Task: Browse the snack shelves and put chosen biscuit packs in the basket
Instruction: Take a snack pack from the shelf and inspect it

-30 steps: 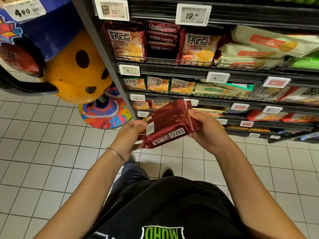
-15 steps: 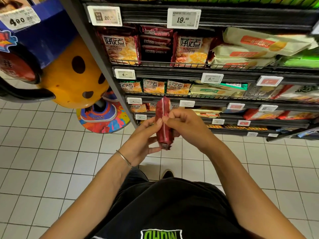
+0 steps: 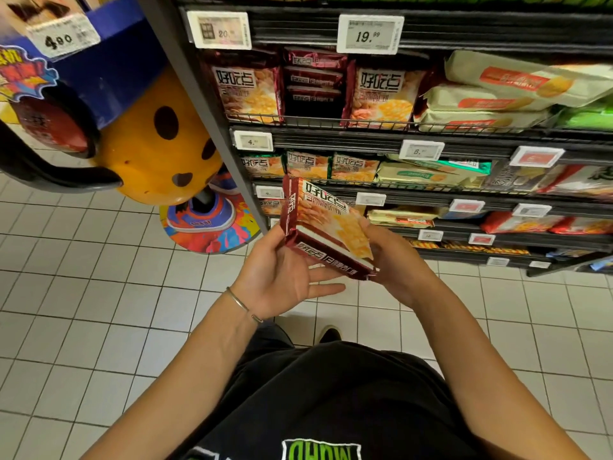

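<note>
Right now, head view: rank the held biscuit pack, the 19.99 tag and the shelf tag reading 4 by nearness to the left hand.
1. biscuit pack, touching the left hand.
2. shelf tag reading 4, just above.
3. 19.99 tag, higher, rightward.

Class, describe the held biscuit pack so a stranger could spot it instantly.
Find the dark shelf rack; before its lower shelves, the left hand and right hand are raised. Between them tilts the biscuit pack, maroon-edged with pictured biscuits: the only pack off the shelves.
</note>
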Available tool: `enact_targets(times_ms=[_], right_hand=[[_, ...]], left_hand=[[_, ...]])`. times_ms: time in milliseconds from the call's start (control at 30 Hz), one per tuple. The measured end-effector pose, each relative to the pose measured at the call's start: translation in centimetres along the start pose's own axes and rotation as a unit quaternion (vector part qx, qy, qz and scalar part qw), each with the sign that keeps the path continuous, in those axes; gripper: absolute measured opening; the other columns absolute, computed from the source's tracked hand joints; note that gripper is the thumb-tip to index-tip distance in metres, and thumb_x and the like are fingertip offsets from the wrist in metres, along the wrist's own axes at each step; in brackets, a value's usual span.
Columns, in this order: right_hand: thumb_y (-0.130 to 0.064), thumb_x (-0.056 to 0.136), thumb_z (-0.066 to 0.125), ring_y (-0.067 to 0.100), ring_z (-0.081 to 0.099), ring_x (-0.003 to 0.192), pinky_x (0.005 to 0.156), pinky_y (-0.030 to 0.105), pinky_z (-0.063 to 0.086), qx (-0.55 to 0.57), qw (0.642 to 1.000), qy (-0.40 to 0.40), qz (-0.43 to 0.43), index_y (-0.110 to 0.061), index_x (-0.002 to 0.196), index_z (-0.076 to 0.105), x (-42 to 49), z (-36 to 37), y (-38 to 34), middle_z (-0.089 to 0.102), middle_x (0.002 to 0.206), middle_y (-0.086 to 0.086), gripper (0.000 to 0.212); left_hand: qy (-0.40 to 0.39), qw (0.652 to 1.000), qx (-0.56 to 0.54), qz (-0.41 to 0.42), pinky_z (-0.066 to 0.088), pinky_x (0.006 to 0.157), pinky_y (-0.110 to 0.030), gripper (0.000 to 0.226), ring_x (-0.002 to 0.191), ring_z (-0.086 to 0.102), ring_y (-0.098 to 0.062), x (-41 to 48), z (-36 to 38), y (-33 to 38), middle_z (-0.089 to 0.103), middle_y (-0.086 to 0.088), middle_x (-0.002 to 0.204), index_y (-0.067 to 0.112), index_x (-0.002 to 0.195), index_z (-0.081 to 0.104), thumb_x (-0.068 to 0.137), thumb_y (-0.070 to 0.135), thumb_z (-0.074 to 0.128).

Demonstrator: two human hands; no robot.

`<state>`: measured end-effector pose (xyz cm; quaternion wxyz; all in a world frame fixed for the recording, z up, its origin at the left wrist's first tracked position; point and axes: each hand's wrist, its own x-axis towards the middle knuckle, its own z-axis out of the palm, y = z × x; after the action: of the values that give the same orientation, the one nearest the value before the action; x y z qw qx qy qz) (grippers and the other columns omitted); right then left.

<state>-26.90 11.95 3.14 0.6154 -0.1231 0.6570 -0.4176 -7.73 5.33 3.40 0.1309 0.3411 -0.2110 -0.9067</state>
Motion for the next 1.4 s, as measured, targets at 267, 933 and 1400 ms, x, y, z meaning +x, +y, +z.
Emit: enact_targets(times_ms=[267,933,1400], right_hand=[[-0.035,0.103,0.063,0.028,0.075,0.108,0.096,0.05,0.059,0.06,0.996,-0.003,-0.071,-0.02,0.129,0.062,-0.3,-1.5,-1.0,0.078,0.118,0.005,0.03],[-0.035,0.11,0.049,0.012,0.077,0.074,0.054,0.023,0.056,0.014,0.995,0.035,-0.092,-0.01,0.104,0.058,-0.9,-1.3,-1.6,0.078,0.083,-0.003,0.027],[-0.028,0.109,0.051,0.023,0.079,0.082,0.056,0.033,0.061,0.154,0.988,-0.006,-0.002,-0.007,0.126,0.062,-1.0,-1.0,-2.6,0.08,0.101,0.009,0.029]], left_hand=[[0.087,0.99,0.11,0.016,0.061,0.084,-0.045,0.06,0.119,0.068,-0.038,-0.8,-0.8,1.3,0.07,-0.015,0.131,0.025,0.124,0.074,0.097,0.065,0.04],[0.157,0.985,0.061,0.037,0.063,0.075,-0.039,0.042,0.085,0.078,-0.029,-0.6,-1.3,1.4,0.079,-0.013,0.105,0.015,0.119,0.07,0.096,0.047,0.055],[0.12,0.993,-0.008,0.001,0.062,0.077,-0.04,0.044,0.091,0.077,-0.03,-1.0,-1.1,1.5,0.075,-0.017,0.113,0.01,0.132,0.066,0.104,0.04,0.051]])
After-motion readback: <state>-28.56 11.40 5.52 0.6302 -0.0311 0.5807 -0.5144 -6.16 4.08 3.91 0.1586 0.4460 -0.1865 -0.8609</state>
